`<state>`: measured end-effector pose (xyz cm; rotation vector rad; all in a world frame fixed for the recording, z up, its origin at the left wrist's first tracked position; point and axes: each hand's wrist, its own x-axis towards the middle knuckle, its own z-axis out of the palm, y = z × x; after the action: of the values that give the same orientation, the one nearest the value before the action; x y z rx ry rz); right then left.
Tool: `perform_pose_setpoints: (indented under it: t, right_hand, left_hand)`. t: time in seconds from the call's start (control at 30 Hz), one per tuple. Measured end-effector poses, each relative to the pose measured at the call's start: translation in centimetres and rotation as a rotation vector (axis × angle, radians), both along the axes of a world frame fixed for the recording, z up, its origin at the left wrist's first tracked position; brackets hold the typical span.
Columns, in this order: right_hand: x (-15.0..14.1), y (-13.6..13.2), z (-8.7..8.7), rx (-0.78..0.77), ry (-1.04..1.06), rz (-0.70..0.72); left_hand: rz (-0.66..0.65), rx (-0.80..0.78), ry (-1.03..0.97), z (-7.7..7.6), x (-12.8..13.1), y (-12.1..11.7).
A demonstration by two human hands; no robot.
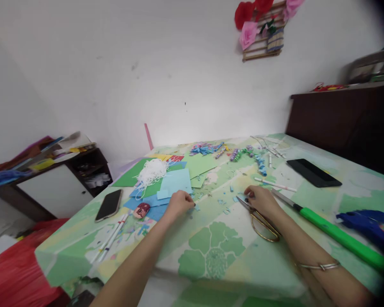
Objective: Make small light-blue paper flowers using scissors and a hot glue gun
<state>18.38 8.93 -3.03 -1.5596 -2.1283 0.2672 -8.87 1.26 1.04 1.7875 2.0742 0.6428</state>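
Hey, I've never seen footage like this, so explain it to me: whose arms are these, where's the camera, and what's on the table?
There is no machine here, just a person with a bare left hand and right hand. The single picture comes from a camera worn on that person's head, looking forward and down. On the patterned tablecloth lie coloured paper sheets, a heap of white string, a phone and a green-handled cutter. The left hand is beside a light-blue sheet; whether it pinches anything is too small to tell. The right hand is at the gold-handled scissors, but I can't tell whether it grips them.
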Motion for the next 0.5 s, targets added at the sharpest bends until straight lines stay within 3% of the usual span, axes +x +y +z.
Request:
perform_pose_setpoints:
  t: [0.3,0.5]
  right_hand:
    - [0.0,0.4,-0.5,0.042,-0.062,0.009]
    - [0.2,0.2,0.2,0.130,-0.041,-0.048]
  left_hand:
    - [0.034,0.055,-0.081,0.8,0.0,-0.2]
    - [-0.115,0.081,-0.313,0.6,4.1,0.8]
